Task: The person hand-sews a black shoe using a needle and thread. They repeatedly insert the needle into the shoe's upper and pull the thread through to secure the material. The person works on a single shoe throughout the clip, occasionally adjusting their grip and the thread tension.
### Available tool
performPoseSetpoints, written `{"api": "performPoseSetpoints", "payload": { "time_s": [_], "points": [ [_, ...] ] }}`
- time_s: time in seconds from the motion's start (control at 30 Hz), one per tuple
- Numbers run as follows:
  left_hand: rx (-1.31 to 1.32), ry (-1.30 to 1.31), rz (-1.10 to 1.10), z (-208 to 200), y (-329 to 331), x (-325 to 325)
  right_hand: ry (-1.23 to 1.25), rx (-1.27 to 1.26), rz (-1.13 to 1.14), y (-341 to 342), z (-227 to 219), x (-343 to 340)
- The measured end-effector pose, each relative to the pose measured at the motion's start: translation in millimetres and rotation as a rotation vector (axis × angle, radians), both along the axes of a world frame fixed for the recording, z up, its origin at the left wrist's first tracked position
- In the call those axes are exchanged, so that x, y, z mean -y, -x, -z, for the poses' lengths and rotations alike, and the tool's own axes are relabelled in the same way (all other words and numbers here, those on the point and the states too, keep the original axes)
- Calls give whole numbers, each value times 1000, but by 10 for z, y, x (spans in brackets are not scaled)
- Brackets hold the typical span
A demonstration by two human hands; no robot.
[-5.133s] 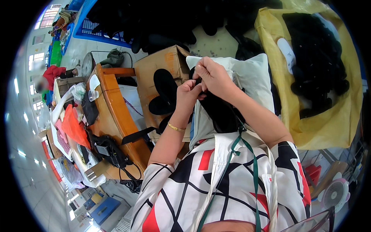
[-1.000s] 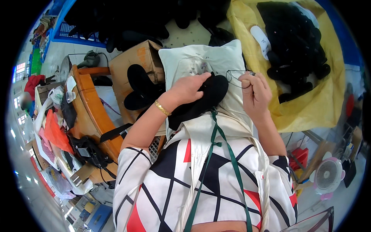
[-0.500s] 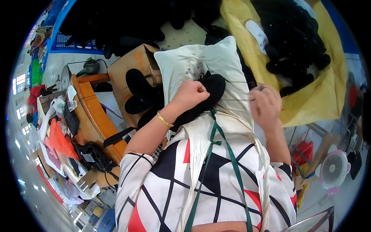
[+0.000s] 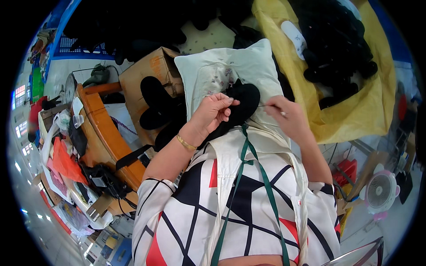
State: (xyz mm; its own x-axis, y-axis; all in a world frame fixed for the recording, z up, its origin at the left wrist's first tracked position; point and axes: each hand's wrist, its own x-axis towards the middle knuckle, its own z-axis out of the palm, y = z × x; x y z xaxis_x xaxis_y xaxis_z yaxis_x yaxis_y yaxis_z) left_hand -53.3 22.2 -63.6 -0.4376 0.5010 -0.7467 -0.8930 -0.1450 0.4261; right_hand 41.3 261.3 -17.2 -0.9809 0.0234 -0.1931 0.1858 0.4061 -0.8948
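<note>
A black, rounded, shoe-like fabric piece (image 4: 246,99) lies on a white cushion (image 4: 266,60) across my lap. My left hand (image 4: 214,113), with a gold bracelet at its wrist, is in front of the piece's left side. Its thumb and forefinger are pinched together, the other fingers curled; what they hold is hidden. Just right of the piece, my right hand (image 4: 288,116) pinches a thin dark thread (image 4: 261,106) running to the black edge. Whether a needle is in those fingertips is too small to tell. A white apron with green ties (image 4: 245,146) covers my front.
More black shoe-like pieces (image 4: 155,95) lie to the left, against a cardboard box (image 4: 133,80). A yellow sack (image 4: 355,126) at right holds a black heap and a white insole (image 4: 293,40). An orange wooden bench (image 4: 104,126) stands left; a small fan (image 4: 380,190) is at right.
My right hand has come in leftward to the black piece; the two long threads stretched between them no longer show. My left fingers have loosened and turned, with the fingertips more visible.
</note>
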Motion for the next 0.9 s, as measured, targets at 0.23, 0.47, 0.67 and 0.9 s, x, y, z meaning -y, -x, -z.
{"api": "performPoseSetpoints", "payload": {
  "time_s": [0.23, 0.47, 0.67, 0.9],
  "points": [
    [-365, 174, 359, -26, 20, 165, -352, -249, -164, 367, 280, 457],
    [-618, 312, 369, 9, 17, 149, -493, -325, -280, 474, 425, 505],
    [-492, 263, 334, 112, -8, 114, -277, -337, -139, 441, 529, 649],
    [-813, 375, 353, 188, -44, 144, 915, 246, 430, 369, 346, 158]
  ]
}}
